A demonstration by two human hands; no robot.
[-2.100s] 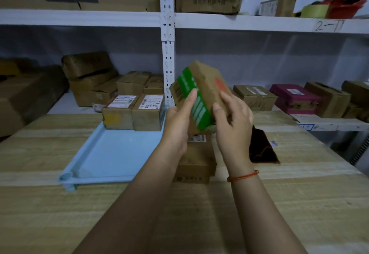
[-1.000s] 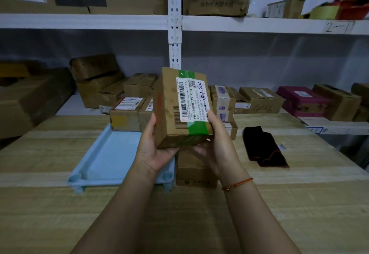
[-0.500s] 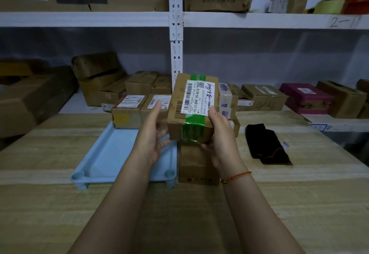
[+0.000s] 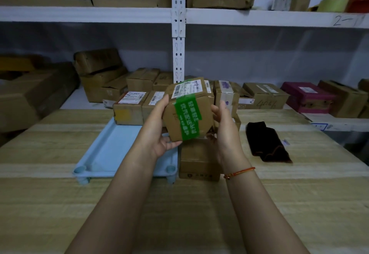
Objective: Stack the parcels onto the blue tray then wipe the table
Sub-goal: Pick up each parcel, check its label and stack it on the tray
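Observation:
I hold a brown parcel with green tape [image 4: 187, 112] above the table, tilted, its label facing up and away. My left hand [image 4: 159, 130] grips its left side and bottom; my right hand [image 4: 223, 126] grips its right side. The blue tray [image 4: 111, 149] lies on the table to the left, with two labelled parcels [image 4: 129, 110] at its far end. Another brown parcel [image 4: 199, 163] sits on the table right beside the tray's near right corner, under my hands. A dark cloth [image 4: 267, 143] lies to the right.
More parcels [image 4: 225, 96] stand behind my hands at the table's back edge. White shelving [image 4: 177, 34] with several cardboard boxes and a magenta box [image 4: 307, 96] runs behind the wooden table [image 4: 60, 203].
I have turned the parcel over in both hands: its label, which faced me, now tips up and away, and the green-taped face is toward me. The parcel stays over the tray's right edge.

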